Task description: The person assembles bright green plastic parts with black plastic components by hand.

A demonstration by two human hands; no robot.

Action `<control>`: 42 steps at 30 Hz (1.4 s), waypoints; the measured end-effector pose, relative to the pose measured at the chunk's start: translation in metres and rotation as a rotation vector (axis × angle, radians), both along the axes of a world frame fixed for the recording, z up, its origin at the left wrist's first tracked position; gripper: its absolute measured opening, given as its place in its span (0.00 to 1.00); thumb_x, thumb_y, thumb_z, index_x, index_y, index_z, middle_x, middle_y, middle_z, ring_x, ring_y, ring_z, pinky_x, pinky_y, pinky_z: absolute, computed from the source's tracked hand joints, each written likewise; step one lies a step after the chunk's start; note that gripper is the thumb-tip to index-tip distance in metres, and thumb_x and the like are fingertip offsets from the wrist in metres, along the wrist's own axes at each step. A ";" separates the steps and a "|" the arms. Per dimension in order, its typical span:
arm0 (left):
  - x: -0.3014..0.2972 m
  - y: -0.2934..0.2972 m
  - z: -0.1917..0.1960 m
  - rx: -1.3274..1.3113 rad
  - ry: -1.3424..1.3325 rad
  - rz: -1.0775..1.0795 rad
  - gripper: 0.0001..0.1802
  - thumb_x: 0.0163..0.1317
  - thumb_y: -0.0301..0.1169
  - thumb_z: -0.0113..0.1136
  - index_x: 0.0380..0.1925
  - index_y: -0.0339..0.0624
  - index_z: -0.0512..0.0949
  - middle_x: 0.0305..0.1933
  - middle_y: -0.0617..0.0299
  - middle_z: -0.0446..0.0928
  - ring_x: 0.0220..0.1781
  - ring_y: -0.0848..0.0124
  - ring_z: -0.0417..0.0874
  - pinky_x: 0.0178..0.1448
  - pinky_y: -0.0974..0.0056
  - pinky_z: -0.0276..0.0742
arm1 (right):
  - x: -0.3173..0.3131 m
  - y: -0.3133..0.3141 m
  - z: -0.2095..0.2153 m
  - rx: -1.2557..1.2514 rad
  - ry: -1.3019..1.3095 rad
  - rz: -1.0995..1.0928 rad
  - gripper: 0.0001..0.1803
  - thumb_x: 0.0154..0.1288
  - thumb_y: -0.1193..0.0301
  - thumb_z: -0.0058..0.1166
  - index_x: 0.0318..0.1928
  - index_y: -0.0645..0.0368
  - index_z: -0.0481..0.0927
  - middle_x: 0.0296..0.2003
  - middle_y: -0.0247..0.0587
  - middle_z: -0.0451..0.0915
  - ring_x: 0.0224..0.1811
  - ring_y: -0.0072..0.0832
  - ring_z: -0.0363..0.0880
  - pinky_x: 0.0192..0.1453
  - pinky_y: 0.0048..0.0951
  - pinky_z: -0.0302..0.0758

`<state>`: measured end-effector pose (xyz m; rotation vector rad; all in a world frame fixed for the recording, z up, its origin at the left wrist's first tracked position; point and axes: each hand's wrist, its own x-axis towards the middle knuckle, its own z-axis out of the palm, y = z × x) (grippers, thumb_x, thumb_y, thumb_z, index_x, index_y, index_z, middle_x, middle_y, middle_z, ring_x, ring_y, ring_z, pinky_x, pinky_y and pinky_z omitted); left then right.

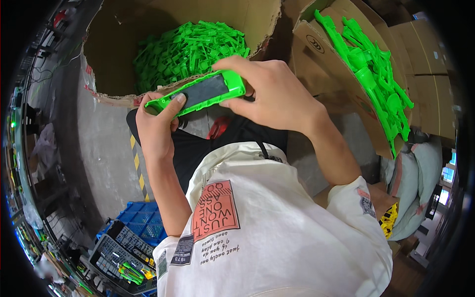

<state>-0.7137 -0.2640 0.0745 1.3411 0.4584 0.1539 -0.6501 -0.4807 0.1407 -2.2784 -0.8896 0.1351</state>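
Between my two hands I hold a long green plastic housing (200, 104) with a dark flat panel set into its face. It is tilted, its right end higher than its left. My left hand (157, 116) grips the left end, with the thumb pressed on the dark panel. At the right end my right hand (277, 91) pinches the housing between thumb and fingers. Just beyond the housing stands a large open cardboard box (110, 54), with a heap of small green plastic parts (193, 52) inside it.
A second cardboard box (324, 67) at the right holds long green plastic parts (371, 79). Pale sacks (418, 173) lean below it. At the lower left sit a blue crate (141, 218) and a grey basket (116, 252) with green and yellow pieces. Yellow-black tape (138, 166) marks the floor.
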 end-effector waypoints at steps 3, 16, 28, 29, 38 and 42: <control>0.003 0.000 -0.001 -0.125 -0.012 -0.078 0.16 0.53 0.23 0.71 0.32 0.43 0.70 0.22 0.70 0.71 0.18 0.82 0.66 0.21 0.74 0.57 | -0.006 -0.004 0.010 -0.027 -0.169 0.016 0.21 0.51 0.65 0.65 0.44 0.63 0.78 0.32 0.47 0.82 0.38 0.42 0.83 0.42 0.39 0.80; 0.035 -0.013 -0.001 -0.015 -0.128 -0.249 0.18 0.66 0.30 0.55 0.54 0.36 0.71 0.33 0.64 0.74 0.27 0.80 0.73 0.29 0.74 0.67 | 0.037 -0.025 0.072 -0.947 -0.340 0.064 0.21 0.50 0.56 0.62 0.34 0.62 0.78 0.30 0.46 0.80 0.36 0.40 0.81 0.39 0.39 0.78; 0.004 0.116 -0.070 -0.047 -0.001 0.540 0.08 0.69 0.35 0.54 0.38 0.42 0.73 0.21 0.70 0.65 0.22 0.83 0.62 0.23 0.76 0.54 | 0.442 -0.079 0.123 -0.466 -0.453 -0.827 0.37 0.44 0.40 0.62 0.36 0.66 0.85 0.38 0.57 0.84 0.41 0.50 0.84 0.47 0.45 0.80; -0.001 0.129 -0.077 0.000 0.025 0.615 0.08 0.69 0.35 0.55 0.37 0.42 0.73 0.21 0.70 0.65 0.22 0.84 0.63 0.23 0.76 0.54 | 0.470 -0.074 0.112 -0.413 -0.472 -0.863 0.37 0.43 0.38 0.63 0.33 0.66 0.85 0.38 0.57 0.84 0.41 0.50 0.84 0.47 0.45 0.79; 0.023 0.203 -0.016 0.533 0.029 0.919 0.06 0.68 0.30 0.56 0.35 0.38 0.75 0.21 0.60 0.73 0.19 0.73 0.69 0.24 0.69 0.64 | 0.578 -0.025 0.030 -0.495 -0.245 -0.985 0.30 0.61 0.48 0.54 0.50 0.63 0.83 0.52 0.56 0.80 0.55 0.47 0.79 0.56 0.45 0.75; 0.057 0.234 0.002 0.820 -0.003 0.745 0.09 0.70 0.35 0.55 0.35 0.42 0.76 0.25 0.70 0.68 0.23 0.82 0.62 0.28 0.74 0.56 | 0.547 -0.041 0.047 -0.533 -0.350 -0.898 0.25 0.61 0.54 0.52 0.45 0.63 0.85 0.48 0.57 0.82 0.51 0.49 0.81 0.56 0.45 0.75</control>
